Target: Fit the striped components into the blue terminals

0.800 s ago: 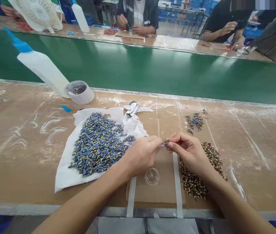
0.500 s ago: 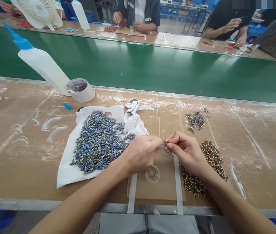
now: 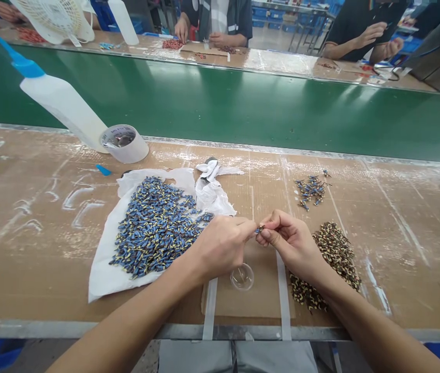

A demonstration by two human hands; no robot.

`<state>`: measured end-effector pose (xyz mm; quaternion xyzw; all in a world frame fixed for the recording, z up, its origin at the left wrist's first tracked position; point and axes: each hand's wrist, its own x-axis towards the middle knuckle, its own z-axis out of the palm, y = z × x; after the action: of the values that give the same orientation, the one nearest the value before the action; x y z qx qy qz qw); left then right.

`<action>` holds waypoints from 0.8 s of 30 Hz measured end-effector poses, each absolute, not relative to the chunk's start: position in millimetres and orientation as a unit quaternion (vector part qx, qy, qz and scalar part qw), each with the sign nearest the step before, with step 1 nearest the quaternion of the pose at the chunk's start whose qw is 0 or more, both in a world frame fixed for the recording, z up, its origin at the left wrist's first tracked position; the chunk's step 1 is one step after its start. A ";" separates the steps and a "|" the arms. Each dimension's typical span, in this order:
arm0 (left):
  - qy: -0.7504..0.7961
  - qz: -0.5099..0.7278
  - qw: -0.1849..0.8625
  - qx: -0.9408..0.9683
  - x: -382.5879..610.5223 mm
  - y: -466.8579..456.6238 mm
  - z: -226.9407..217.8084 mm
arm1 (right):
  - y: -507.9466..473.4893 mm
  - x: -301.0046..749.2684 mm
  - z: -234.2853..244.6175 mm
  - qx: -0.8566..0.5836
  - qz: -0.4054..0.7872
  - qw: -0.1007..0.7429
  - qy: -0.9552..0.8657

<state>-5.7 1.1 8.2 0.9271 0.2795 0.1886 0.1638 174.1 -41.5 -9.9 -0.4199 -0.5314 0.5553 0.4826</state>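
My left hand (image 3: 222,243) and my right hand (image 3: 292,239) meet fingertip to fingertip above the brown bench, both pinched on one tiny blue part (image 3: 259,228). Left of them a big heap of small blue-and-yellow parts (image 3: 156,225) lies on a white sheet (image 3: 101,272). A dark brown-and-yellow heap of parts (image 3: 331,254) lies under and beside my right wrist. A little cluster of blue parts (image 3: 310,189) sits farther back on the right. A small clear cup (image 3: 242,276) stands just below my hands.
A white squeeze bottle with a blue nozzle (image 3: 59,101) leans by a tape roll (image 3: 124,143) at the back left. A green conveyor belt (image 3: 243,109) runs across behind. Other people's hands work at the far bench (image 3: 282,61). A white fan (image 3: 51,18) stands far left.
My hands stay pinched together on the small part and have shifted slightly left and up in view. The camera tilted a little. People across the belt moved their hands.
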 end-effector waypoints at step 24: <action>0.261 0.223 0.239 0.908 -3.5 3.1 5.4 | -41.9 178.4 -6.3 -0.428 0.501 0.491 -0.569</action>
<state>-3.5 3.1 5.4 0.9083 0.2613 0.2231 0.2385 178.4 -41.9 -6.3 -0.4284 -0.5692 0.5010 0.4914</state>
